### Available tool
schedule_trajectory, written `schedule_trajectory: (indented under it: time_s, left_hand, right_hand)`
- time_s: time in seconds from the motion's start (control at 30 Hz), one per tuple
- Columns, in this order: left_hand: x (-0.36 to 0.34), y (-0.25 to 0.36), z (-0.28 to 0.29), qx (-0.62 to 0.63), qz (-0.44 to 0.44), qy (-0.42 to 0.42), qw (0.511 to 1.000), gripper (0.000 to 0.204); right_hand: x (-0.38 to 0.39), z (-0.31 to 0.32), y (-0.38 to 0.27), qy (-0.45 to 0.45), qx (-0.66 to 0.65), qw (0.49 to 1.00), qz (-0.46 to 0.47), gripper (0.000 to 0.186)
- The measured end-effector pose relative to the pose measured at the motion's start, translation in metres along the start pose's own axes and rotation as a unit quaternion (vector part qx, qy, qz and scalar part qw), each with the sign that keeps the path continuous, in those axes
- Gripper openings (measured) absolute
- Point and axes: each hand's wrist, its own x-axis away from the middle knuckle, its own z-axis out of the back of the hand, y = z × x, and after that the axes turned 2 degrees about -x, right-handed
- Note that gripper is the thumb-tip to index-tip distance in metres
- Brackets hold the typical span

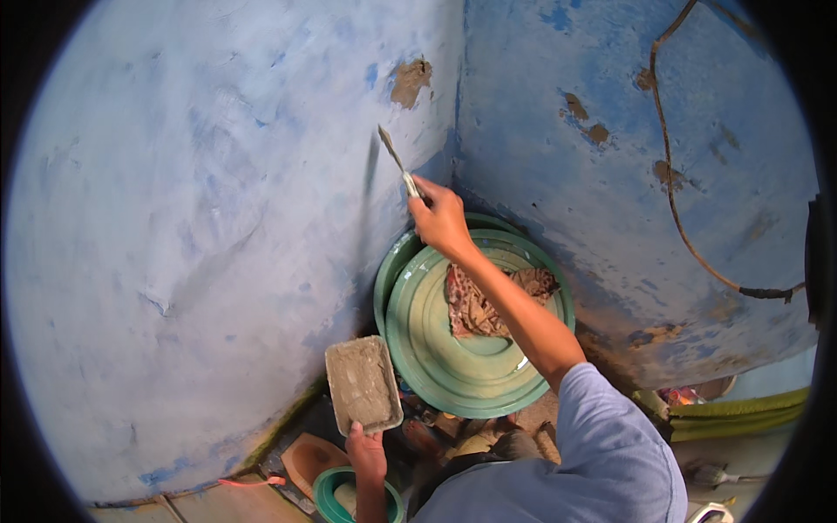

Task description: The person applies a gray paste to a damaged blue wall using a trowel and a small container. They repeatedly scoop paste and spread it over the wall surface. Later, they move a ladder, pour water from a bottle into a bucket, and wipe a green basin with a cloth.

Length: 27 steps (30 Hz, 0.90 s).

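My right hand (441,215) is closed around the pale handle of a putty knife (392,150). Its blade, smeared with grey-brown paste, points up at the left wall near the corner. Whether the tip touches the wall I cannot tell. Above the blade is a rough brown patch (410,83) in the blue wall. Low on the left, my left hand (365,451) grips the near end of a shallow rectangular tray (332,383). Grey-brown mortar (362,379) fills the tray, held just left of the green barrel lid.
Under my right arm, a round green lid (423,370) carries a crumpled patterned cloth (475,305). A brown cable (670,170) hangs along the right wall (540,52). Below stand a green bowl (326,497) and a red-orange strip (253,482). Green fabric (741,417) hangs at right.
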Motion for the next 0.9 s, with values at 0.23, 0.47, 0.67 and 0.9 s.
schedule_trajectory:
  time_s: [0.23,0.47,0.67,0.9]
  left_hand:
    - [-0.029,-0.004,-0.016,0.004,-0.050,-0.014,0.999,0.042]
    - [-0.039,-0.013,-0.031,0.038,-0.064,-0.025,0.997,0.034]
    - [-0.026,-0.022,-0.035,0.028,-0.066,-0.049,0.996,0.037]
    - [-0.010,-0.030,-0.031,-0.031,-0.062,-0.102,0.992,0.038]
  right_hand:
    - [0.113,0.094,-0.032,-0.176,-0.234,0.911,-0.289,0.036]
    - [0.179,0.121,-0.072,-0.326,-0.067,0.893,-0.302,0.039]
    - [0.200,0.102,-0.062,-0.362,-0.053,0.871,-0.328,0.038]
    - [0.210,0.097,-0.048,-0.367,-0.062,0.871,-0.321,0.037]
